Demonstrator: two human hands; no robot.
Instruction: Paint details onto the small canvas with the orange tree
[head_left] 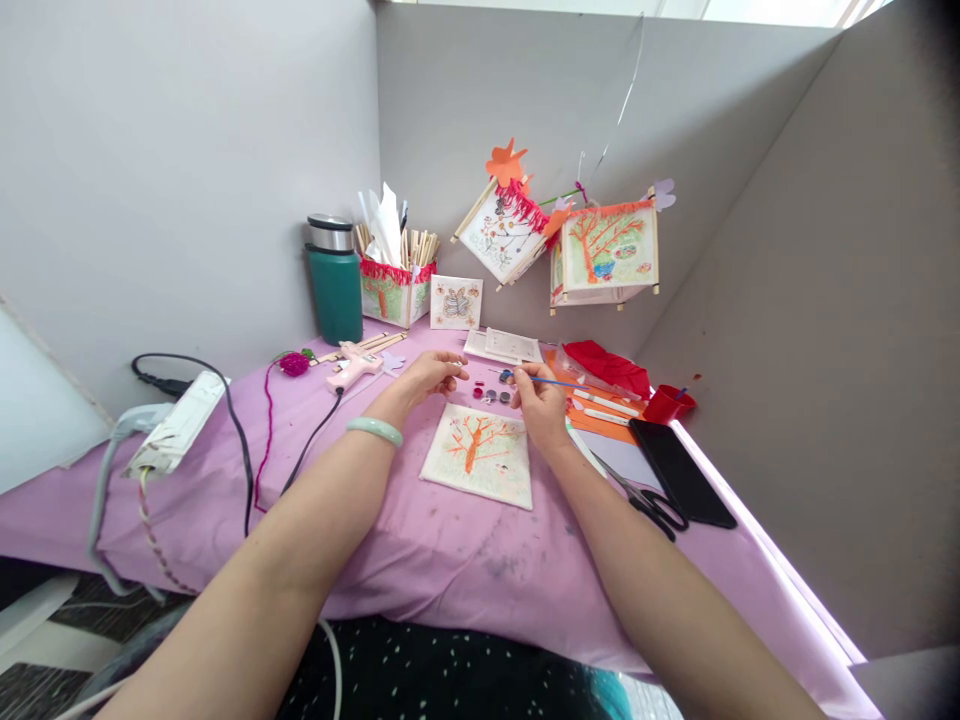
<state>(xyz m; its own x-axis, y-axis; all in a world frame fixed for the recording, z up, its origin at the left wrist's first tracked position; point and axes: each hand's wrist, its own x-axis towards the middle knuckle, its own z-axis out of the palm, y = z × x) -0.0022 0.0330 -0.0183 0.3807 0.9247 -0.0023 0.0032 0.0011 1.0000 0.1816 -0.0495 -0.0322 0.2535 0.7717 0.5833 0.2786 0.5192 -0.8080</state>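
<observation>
My right hand (541,405) pinches a thin paintbrush (559,382) with a blue handle, its tip pointing left over several small paint pots (491,396). Just left of the pots is my left hand (436,375), its fingers curled together; whatever they hold is too small to make out. A pale green bangle (375,430) circles the left wrist. Between my forearms a square white canvas panel (480,455) lies flat on the pink cloth (442,560), with an orange tree drawn on it. Neither hand touches the panel.
On the left are a pink glue gun (354,368), a power strip (176,425) and a green tumbler (335,290). Scissors (649,500), a black phone (679,470) and a red cup (664,404) lie right. Decorated panel lanterns (607,250) hang behind.
</observation>
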